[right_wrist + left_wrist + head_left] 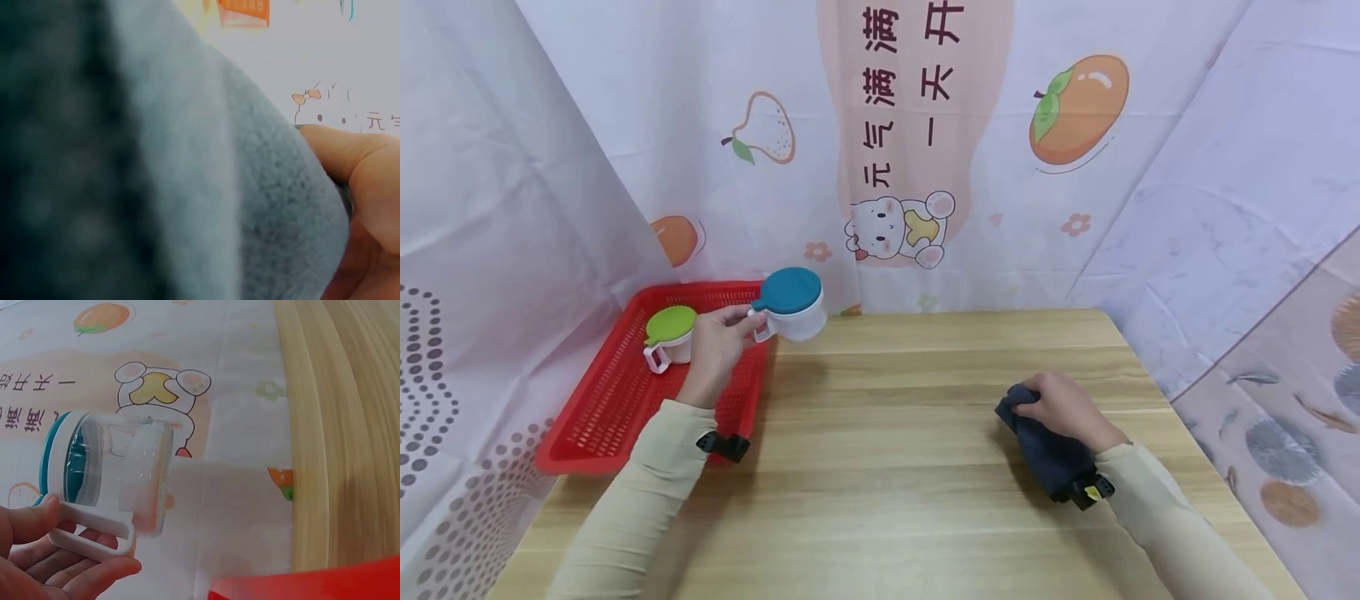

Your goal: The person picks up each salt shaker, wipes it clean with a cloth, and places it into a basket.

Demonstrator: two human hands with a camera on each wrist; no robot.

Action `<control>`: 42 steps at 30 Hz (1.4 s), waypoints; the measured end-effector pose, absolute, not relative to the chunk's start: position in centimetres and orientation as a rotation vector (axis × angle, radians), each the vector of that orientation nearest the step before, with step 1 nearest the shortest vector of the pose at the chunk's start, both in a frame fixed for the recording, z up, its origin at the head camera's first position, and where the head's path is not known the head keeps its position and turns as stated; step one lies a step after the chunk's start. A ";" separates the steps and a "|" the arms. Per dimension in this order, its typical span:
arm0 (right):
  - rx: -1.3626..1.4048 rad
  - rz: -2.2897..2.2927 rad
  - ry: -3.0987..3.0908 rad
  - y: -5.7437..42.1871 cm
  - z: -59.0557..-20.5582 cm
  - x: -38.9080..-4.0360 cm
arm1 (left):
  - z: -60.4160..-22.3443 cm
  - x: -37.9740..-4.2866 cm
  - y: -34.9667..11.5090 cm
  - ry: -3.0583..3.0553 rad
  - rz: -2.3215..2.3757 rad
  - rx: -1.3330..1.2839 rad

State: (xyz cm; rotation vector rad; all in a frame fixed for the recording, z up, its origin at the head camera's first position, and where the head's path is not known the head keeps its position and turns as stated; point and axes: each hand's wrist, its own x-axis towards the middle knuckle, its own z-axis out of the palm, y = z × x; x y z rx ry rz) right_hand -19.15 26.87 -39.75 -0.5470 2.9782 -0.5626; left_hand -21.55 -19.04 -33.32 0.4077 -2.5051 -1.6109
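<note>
My left hand (718,346) grips the white handle of a clear seasoning jar (801,321) with a blue lid, held in the air by the right rim of the red basket. In the left wrist view the jar (112,469) lies sideways, thumb by the lid and fingers through the handle (94,534). A second seasoning jar (672,333), green-lidded, stands inside the basket, partly behind my left hand. Over the table's right side, my right hand (1067,408) holds a dark grey cloth (1048,454), which hangs toward the wrist. The cloth (275,187) fills most of the right wrist view.
The red basket (598,400) sits at the left of the wooden table (880,467). A printed curtain (700,50) hangs right behind the table's back edge, and more patterned fabric (1285,400) borders the right side.
</note>
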 end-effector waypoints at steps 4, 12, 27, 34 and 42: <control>-0.522 -0.557 2.974 27.4 -39.9 -19.0 | -33.0 -21.7 -19.7 -2.464 -1.613 0.467; -0.494 -0.489 2.999 28.1 -40.4 -19.0 | -32.6 -22.2 -21.4 -2.408 -1.598 0.560; -0.435 -0.385 2.995 28.1 -42.5 -18.9 | -32.6 -22.4 -24.4 -2.397 -1.551 0.702; -0.393 -0.386 2.998 28.1 -43.7 -19.0 | -32.6 -22.4 -25.6 -2.371 -1.579 0.726; -0.345 -0.400 3.003 28.1 -44.8 -18.9 | -32.8 -22.5 -26.3 -2.383 -1.563 0.737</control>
